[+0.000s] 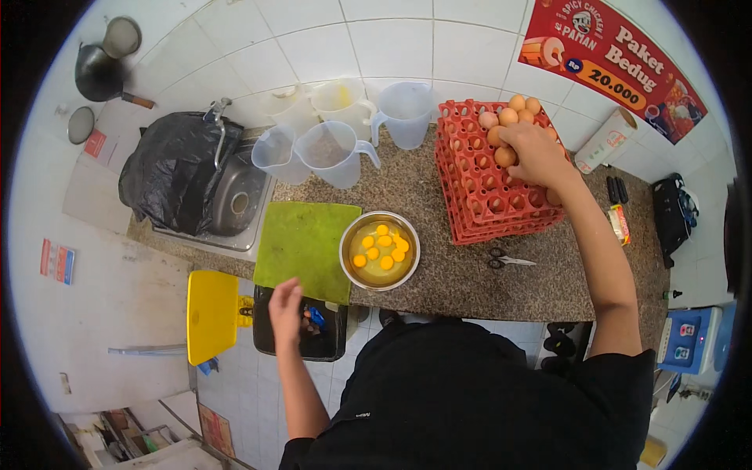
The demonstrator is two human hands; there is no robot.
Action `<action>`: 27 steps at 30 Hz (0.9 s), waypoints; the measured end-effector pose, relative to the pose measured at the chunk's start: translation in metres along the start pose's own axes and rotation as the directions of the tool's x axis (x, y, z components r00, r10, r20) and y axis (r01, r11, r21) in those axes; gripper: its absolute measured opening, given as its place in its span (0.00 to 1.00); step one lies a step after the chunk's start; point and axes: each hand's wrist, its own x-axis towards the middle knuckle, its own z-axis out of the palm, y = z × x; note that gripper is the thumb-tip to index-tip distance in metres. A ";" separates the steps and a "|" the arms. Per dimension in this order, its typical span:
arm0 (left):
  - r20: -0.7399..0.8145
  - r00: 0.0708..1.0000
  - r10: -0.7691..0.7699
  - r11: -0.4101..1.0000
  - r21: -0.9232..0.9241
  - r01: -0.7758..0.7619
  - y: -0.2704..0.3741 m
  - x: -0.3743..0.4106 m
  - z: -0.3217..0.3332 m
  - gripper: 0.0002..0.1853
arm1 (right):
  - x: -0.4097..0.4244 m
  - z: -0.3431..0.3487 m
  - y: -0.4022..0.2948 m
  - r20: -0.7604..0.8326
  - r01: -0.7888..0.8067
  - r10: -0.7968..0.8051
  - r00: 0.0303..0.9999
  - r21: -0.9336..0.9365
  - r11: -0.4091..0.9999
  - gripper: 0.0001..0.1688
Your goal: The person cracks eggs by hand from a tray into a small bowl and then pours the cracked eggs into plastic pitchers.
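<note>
My right hand (536, 154) reaches onto the top red plastic egg tray (483, 191), its fingers at the brown eggs (504, 157) in the upper right part; whether it grips one is hidden. Several trays are stacked under it. Over the edge of a black bin (329, 345), my left hand (285, 302) hovers with nothing visible in it, its fingers partly curled. Between the hands, a steel bowl (380, 284) holds several raw yolks in egg white. It stands against the right edge of a green cutting board (308, 247). Eggshells and a blue wrapper (316, 318) lie in the bin.
Translucent plastic measuring jugs (332, 154) stand by the tiled wall. A steel sink (235, 205) with a black plastic bag (176, 170) is at the left. Scissors (510, 259) lie on the granite counter (470, 288) below the trays. The bin's yellow lid (212, 317) is raised.
</note>
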 end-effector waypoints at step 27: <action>0.510 0.855 -0.096 0.798 -0.474 0.372 0.000 0.035 0.165 0.25 | -0.044 0.227 -0.218 0.018 -0.072 0.167 0.986 0.945 0.320 0.24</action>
